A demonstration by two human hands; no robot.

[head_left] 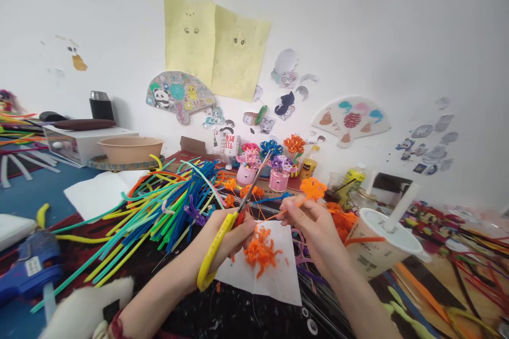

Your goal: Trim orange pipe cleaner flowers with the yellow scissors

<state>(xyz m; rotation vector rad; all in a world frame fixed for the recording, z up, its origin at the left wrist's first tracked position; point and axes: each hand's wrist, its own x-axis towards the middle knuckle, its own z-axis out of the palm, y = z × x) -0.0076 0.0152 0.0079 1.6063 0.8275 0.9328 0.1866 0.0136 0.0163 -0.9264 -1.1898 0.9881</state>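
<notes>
Beside the paper, the right hand pinches the orange flower, stem pointing toward the left hand, gripping scissors.

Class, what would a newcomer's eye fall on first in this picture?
Probably the yellow-handled scissors in the left hand, near the center. Just below and right, orange clippings lie heaped on white paper. To the left fans a bright bundle of colored stems.
</notes>
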